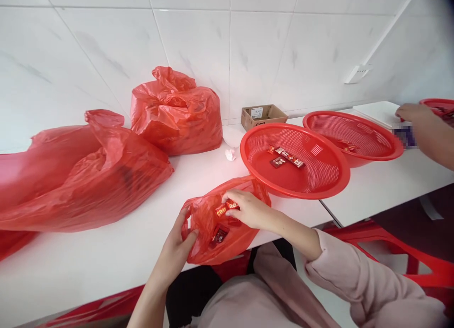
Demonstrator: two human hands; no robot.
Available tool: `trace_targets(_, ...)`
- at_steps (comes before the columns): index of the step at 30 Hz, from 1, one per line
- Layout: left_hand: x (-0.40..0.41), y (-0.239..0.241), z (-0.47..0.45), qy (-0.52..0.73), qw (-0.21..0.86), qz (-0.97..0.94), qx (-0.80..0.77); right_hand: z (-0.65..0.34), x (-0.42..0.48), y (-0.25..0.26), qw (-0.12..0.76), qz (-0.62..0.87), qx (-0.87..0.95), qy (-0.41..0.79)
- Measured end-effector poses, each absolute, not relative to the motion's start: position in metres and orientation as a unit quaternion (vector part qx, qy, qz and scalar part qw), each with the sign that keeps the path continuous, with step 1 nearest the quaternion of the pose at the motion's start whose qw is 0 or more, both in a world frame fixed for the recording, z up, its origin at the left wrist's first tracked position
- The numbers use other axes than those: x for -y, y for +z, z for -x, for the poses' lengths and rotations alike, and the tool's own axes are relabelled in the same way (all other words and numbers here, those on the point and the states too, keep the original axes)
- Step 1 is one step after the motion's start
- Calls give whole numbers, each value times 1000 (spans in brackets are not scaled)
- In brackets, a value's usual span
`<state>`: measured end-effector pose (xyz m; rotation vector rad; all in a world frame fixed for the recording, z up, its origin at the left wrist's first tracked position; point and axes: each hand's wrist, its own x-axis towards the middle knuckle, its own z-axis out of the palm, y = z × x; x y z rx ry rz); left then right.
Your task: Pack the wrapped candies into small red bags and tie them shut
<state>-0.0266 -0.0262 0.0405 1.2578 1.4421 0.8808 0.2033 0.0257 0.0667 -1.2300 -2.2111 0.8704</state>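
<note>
My left hand point(176, 246) grips the left edge of the mouth of a red plastic bag point(244, 234) at the table's front edge. Inside the bag's opening, my right hand point(247, 210) has its fingers closed on red wrapped candies point(222, 210) with yellow lettering. A dark red packet point(220, 234) lies in the bag below them. Right behind the bag stands a red perforated basket point(336, 190), holding a long wrapped bar point(291, 158) and a small dark red packet point(277, 161).
A second red basket point(393, 151) with a few packets stands to the right. Full red bags point(177, 115) sit at the left, near a small cardboard box point(250, 121) and a crumpled tissue point(230, 154). Another person's hand point(414, 113) reaches in at the far right.
</note>
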Motion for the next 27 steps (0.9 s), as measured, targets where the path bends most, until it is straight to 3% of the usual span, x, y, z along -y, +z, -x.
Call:
trace_targets(10, 25, 40, 31, 346, 481, -541, -597, -219, -33, 45, 225, 483, 755, 382)
trace_targets(15, 25, 42, 29, 352, 474, -525, -613, -228, -17, 70, 227, 456, 747, 427)
trace_targets(18, 23, 39, 30, 355, 472, -538, -602, -256, -29, 105, 263, 441, 765, 388)
trace_targets(21, 20, 31, 32, 357, 463, -538, -608, -304, -73, 132, 278, 514, 767, 265)
trace_targets(22, 20, 28, 33, 359, 459, -532, -614, -321, -92, 136, 253, 552, 766, 212)
trace_targets(24, 19, 21, 35, 356, 454, -526, -626, -351, -127, 134, 99, 634, 757, 125)
trace_targets(27, 19, 15, 37, 360, 453, -524, -625, -376, -161, 113, -11, 647, 754, 118)
